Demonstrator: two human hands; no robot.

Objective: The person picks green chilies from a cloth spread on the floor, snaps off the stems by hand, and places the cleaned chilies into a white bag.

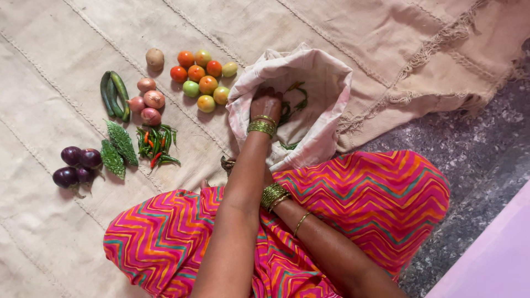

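Four purple aubergines (76, 165) lie far left on the mat (49, 232), then chillies (156, 143) and tomatoes (202, 77). Left hand (265, 103) reaches into the open cloth bag (326, 88), its grip hidden inside. Right hand (227, 164) is covered; grip unclear.

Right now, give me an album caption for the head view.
One hand reaches into a pale cloth bag beside sorted vegetables on a woven mat.
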